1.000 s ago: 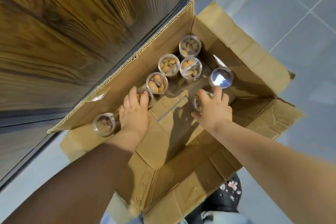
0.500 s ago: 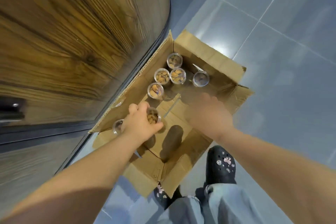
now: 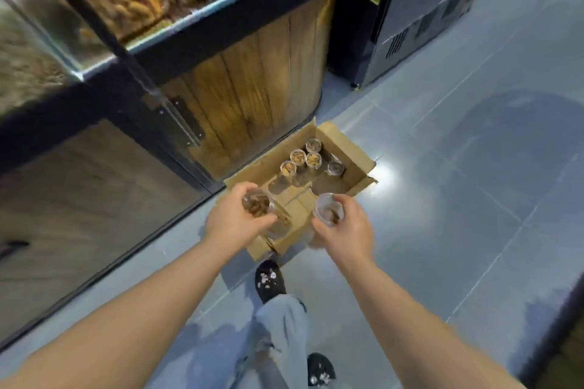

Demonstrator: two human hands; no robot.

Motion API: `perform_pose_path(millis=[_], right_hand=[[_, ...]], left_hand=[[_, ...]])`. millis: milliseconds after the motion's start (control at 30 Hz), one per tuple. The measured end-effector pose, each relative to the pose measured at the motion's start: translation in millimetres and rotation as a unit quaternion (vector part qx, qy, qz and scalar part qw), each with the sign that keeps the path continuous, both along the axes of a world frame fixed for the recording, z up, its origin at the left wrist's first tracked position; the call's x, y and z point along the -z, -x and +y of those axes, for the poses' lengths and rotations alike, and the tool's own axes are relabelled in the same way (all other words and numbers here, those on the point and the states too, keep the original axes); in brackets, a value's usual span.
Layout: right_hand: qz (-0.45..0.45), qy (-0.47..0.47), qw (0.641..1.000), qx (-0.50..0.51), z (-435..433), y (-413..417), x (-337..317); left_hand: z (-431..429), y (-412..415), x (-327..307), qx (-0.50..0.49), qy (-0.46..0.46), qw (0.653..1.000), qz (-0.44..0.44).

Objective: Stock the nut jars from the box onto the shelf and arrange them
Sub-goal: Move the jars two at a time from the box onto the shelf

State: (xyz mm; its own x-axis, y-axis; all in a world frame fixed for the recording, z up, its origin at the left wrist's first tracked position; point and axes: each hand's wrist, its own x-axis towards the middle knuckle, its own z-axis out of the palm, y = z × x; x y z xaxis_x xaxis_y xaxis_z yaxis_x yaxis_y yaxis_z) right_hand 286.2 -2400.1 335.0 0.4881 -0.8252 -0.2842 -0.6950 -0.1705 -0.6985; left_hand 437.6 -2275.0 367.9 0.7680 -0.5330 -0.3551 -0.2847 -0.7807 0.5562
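Note:
An open cardboard box (image 3: pixel 350 151) lies on the floor against a wooden counter, with several clear nut jars (image 3: pixel 305 158) standing in its far half. My left hand (image 3: pixel 235 223) grips a clear jar of nuts (image 3: pixel 256 204) from the side, held above the box's near end. My right hand (image 3: pixel 347 230) grips a second clear nut jar (image 3: pixel 328 210) at about the same height. Both jars are lifted well clear of the box floor.
A wooden counter front (image 3: pixel 252 79) rises left of the box, topped by a glass display (image 3: pixel 126 0) of bulk snacks. A dark cabinet (image 3: pixel 420 9) stands at the back right. Grey floor tiles (image 3: pixel 458 183) spread to the right. My black shoes (image 3: pixel 268 281) stand just short of the box.
Both hands took a jar inside the box and have lifted them out. My view has risen and pulled back, bringing the counter top and display into sight.

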Motion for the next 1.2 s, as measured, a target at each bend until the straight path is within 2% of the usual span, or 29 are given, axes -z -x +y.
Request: perform_pose_path(millis=[167, 367, 567, 800, 933, 1100, 1200], right_hand=[[-0.082, 0.063, 0.991, -0.085, 58.9, 11.2, -95.2], [-0.113, 0.108, 0.965, -0.211, 133.3, -12.8, -189.6], [-0.15, 0.115, 0.944, -0.27, 216.1, -87.3, -268.0], [-0.227, 0.123, 0.92, -0.297, 307.0, -198.1, -329.8], [-0.258, 0.125, 0.917, -0.278, 337.2, -250.7, -361.7], [-0.267, 0.13, 0.913, -0.28, 345.1, -311.6, -405.0], [-0.258, 0.122, 0.912, -0.294, 334.1, -355.1, -428.3]], left_hand=[[95.5, 32.6, -94.2, -0.079, 0.067, 0.992, -0.065], [203.9, 25.1, -197.7, -0.143, 0.104, 0.977, -0.12], [302.6, -25.4, -279.1, -0.182, 0.135, 0.955, -0.19], [414.0, -122.7, -346.5, -0.208, 0.181, 0.936, -0.219], [442.9, -175.6, -374.8, -0.191, 0.207, 0.929, -0.238], [443.9, -243.1, -400.3, -0.205, 0.269, 0.919, -0.205], [429.7, -286.4, -418.4, -0.199, 0.268, 0.922, -0.198]])
